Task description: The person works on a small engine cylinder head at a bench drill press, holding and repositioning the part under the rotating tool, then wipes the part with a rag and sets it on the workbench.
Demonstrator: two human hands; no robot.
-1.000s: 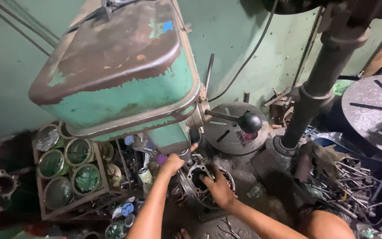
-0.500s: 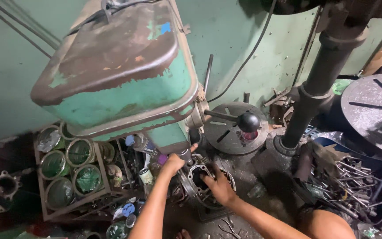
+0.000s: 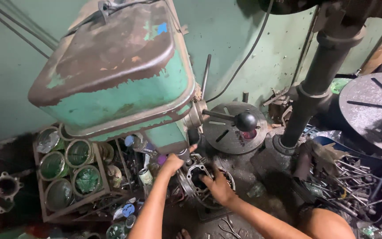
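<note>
Left hand [image 3: 172,164] grips the chuck [image 3: 183,155] under the green drill press [image 3: 124,84]; right hand [image 3: 217,186], fingers spread, pins the metal cylinder [image 3: 196,178] on the drill table, steadying it beneath the spindle.

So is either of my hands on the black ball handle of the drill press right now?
No, the black ball handle is untouched: the left hand is at the chuck and the right hand rests on the metal casting.

A ring-shaped casting [image 3: 200,179] is set beneath the drill head [image 3: 116,75], with a crate of tins [image 3: 69,172] left (a lever knob [image 3: 246,120] right) and a tool bin [image 3: 354,186] further right.
</note>
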